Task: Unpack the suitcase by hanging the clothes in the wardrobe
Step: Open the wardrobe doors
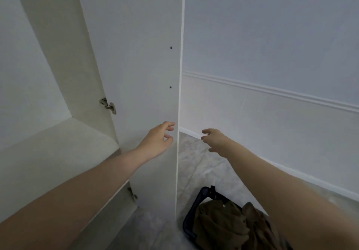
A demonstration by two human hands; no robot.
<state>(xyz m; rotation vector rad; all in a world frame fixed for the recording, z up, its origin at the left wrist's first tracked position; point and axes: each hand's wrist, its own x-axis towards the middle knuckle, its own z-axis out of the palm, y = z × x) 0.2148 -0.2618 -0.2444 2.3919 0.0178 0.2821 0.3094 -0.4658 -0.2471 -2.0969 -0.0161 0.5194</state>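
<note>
Beside one open wardrobe door (139, 75), two empty hands: left hand (158, 141), right hand (215, 140)

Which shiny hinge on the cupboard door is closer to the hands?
The upper hinge, level with the shelf; the lower hinge sits near the floor, under the left forearm.

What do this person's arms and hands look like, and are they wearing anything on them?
Both forearms are bare as far as the view shows: no sleeves, no gloves, no watch or bracelet. The left hand and right hand carry no ring that I can make out, though the fingers are small and somewhat blurred here.
</note>
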